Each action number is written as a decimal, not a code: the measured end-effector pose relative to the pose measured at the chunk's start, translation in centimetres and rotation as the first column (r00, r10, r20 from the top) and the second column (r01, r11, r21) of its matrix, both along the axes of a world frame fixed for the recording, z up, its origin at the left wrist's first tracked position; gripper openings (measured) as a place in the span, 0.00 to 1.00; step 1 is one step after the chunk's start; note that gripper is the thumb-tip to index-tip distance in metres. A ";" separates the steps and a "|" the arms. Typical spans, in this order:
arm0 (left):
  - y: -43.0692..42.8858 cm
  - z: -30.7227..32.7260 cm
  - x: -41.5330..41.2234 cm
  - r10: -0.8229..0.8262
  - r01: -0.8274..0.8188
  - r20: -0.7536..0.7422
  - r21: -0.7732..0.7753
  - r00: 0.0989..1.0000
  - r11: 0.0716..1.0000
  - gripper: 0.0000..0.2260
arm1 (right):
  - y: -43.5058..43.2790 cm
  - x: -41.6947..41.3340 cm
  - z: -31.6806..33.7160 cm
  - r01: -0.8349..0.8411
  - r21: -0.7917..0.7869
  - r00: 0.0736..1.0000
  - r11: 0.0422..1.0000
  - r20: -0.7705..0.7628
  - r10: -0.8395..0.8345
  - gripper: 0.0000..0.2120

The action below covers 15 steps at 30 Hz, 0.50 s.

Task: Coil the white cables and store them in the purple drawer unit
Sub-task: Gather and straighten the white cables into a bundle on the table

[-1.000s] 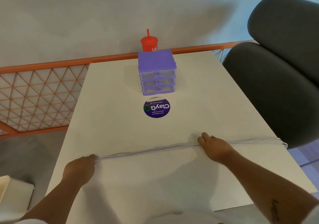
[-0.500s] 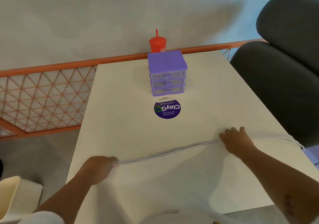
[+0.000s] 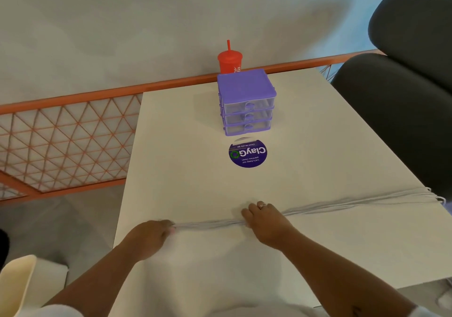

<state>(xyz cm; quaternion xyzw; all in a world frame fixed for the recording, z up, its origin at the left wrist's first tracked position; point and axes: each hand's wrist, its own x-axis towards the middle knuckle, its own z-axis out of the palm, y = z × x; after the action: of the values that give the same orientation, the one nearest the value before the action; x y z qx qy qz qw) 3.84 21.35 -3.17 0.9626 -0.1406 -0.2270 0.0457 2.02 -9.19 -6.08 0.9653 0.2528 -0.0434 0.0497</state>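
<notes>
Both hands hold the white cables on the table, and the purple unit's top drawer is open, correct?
No: in the head view the top drawer of the purple unit is shut. The left hand and right hand do hold the white cables on the table.

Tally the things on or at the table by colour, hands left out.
Purple: 2, the drawer unit and the round sticker.
Red: 1, the cup behind the unit.
White: 1, the cable bundle; its strands are too fine to count.
Total: 4.
</notes>
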 end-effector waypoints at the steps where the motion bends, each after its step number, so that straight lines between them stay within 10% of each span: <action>1: 0.1 0.2 0.1 0.066 -0.066 -0.008 -0.106 0.998 0.992 0.11 | -0.3 0.0 -0.2 -0.009 0.029 1.000 1.000 -0.002 0.009 0.15; 5: 0.0 1.8 1.0 0.262 -0.272 -0.080 -0.395 0.962 0.878 0.17 | -1.3 0.0 0.4 0.084 0.106 0.996 0.991 -0.046 -0.080 0.04; 7: -0.1 2.9 1.3 0.313 -0.360 -0.178 -0.486 0.933 0.797 0.17 | -1.2 0.1 0.5 0.113 0.090 0.991 0.990 -0.083 -0.106 0.18; 15: -0.9 7.1 2.7 0.357 -0.612 -0.499 -0.675 0.790 0.412 0.18 | -3.1 2.7 2.1 0.094 0.083 0.995 0.992 -0.023 -0.093 0.20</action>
<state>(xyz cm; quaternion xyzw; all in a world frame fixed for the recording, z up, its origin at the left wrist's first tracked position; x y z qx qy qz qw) 6.50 20.49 3.92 0.7860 0.0678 -0.2451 0.5635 4.67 -12.32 -4.00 0.9768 0.2094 -0.0444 0.0048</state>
